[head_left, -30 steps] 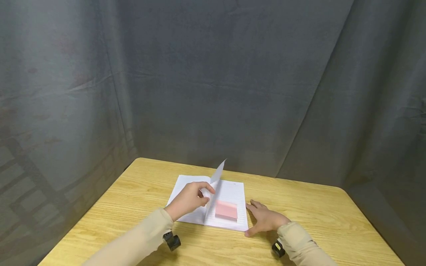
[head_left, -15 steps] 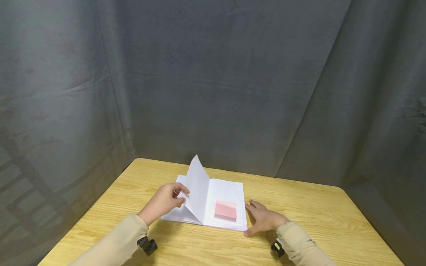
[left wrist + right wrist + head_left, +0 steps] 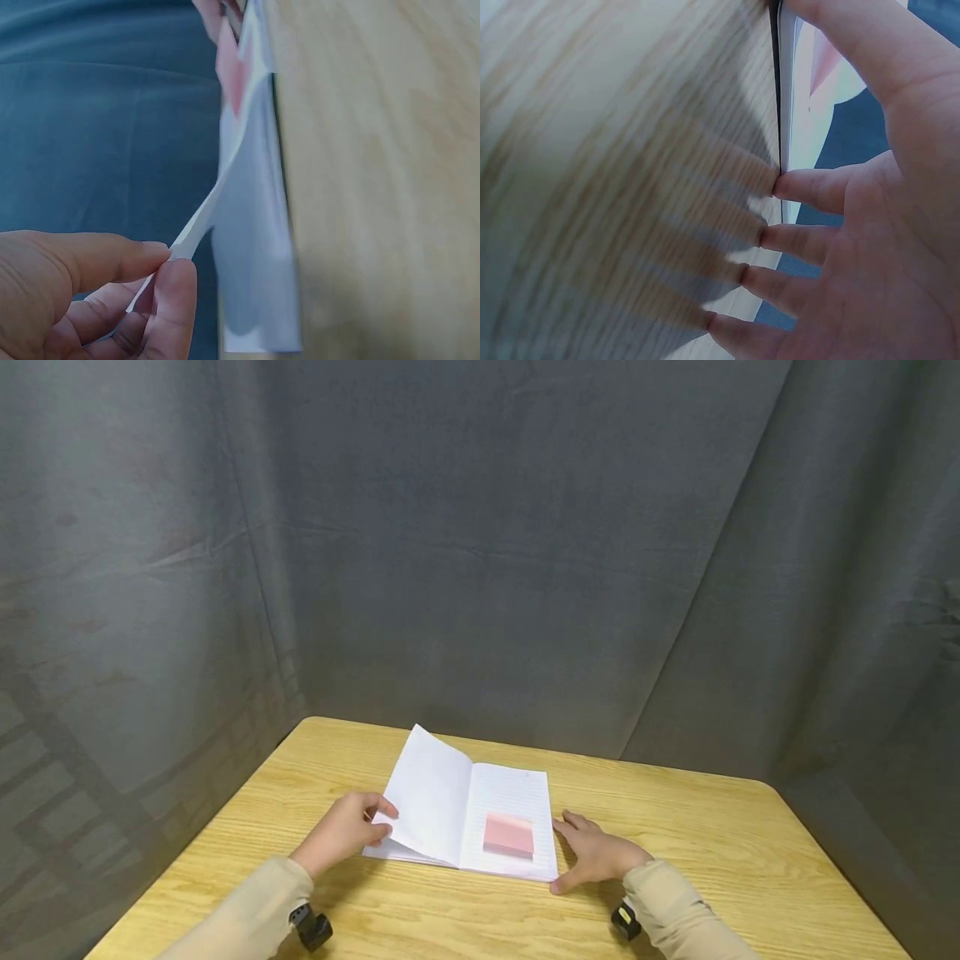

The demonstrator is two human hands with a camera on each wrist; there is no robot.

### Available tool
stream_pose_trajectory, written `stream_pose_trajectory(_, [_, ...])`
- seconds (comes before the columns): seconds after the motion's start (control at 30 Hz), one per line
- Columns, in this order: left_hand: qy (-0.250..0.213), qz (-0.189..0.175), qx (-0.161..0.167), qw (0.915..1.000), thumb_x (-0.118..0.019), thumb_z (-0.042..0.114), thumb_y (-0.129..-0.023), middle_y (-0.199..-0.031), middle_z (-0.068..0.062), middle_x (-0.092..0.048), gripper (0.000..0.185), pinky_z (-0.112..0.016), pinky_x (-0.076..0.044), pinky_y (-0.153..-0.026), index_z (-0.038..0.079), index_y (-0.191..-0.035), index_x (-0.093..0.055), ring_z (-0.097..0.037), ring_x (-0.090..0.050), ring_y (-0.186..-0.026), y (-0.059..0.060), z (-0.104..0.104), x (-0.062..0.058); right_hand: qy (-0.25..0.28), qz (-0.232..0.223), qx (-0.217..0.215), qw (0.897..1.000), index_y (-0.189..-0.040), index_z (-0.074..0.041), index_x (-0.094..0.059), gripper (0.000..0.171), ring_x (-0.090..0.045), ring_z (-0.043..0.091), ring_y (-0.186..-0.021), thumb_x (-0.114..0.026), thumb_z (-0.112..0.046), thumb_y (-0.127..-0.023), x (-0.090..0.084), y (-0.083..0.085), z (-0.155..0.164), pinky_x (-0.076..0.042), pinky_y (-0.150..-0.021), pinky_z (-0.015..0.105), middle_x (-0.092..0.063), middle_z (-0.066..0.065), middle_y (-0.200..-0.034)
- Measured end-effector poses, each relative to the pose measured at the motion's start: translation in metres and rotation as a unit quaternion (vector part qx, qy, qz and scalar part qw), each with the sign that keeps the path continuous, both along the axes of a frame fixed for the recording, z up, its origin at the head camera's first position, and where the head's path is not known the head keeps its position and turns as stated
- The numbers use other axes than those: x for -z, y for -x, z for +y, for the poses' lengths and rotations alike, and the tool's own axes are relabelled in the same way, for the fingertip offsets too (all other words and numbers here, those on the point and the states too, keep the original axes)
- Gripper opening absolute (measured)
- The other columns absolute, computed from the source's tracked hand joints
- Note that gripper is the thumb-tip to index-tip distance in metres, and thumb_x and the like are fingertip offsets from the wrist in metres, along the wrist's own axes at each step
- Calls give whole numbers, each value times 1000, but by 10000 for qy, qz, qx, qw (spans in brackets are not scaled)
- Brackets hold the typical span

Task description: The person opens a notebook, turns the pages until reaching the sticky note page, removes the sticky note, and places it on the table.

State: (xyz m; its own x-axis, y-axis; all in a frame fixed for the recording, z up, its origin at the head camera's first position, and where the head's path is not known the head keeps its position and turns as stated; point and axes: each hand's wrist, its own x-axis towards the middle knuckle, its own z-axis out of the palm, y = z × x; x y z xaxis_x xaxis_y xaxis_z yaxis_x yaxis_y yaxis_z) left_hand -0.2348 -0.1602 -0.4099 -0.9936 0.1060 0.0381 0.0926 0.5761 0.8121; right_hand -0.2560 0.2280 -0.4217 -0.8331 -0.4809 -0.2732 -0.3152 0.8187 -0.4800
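While the right hand (image 3: pixel 596 853) lies flat with fingers spread on the wooden table (image 3: pixel 712 852), touching the open notebook (image 3: pixel 510 802) edge, the left hand (image 3: pixel 341 831) pinches a lifted page (image 3: pixel 431 793) between thumb and forefinger; a pink sticky pad (image 3: pixel 508 835) rests on the right-hand page.

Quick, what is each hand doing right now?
Left hand: pinches the edge of a notebook page.
Right hand: open, fingers flat on the table against the notebook's edge.
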Motion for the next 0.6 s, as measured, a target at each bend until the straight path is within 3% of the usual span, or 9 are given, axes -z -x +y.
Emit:
stream_pose_trajectory(0.2, [-43, -238, -13, 9997, -67, -7, -79, -82, -10, -45, 13, -27, -55, -60, 1, -89, -69, -17, -57, -67, 3, -3, 15, 6, -48, 46, 10000, -150, 3, -24, 109, -14, 53, -141, -80, -49, -73, 2, 1, 0, -26, -104, 69, -11, 31, -156])
stream_pose_trajectory(0.4, [106, -334, -45, 9994, -68, -8, -78, -101, -16, -61, 12, -28, -55, -61, 2, -84, -68, -16, -59, -69, 5, -2, 23, -10, -1, 23, 10000, -150, 4, -24, 108, -14, 53, -140, -81, -47, -73, 2, 0, 1, -27, -104, 68, -11, 32, -155])
stream_pose_trajectory(0.6, [261, -466, 36, 9986, -68, -8, -77, -79, -8, -59, 11, -30, -53, -60, 0, -85, -67, -15, -59, -62, 5, -1, 25, -21, 49, 40, 10000, -150, 4, -25, 109, -16, 52, -141, -81, -48, -72, 2, 1, 2, -27, -105, 67, -13, 32, -155])
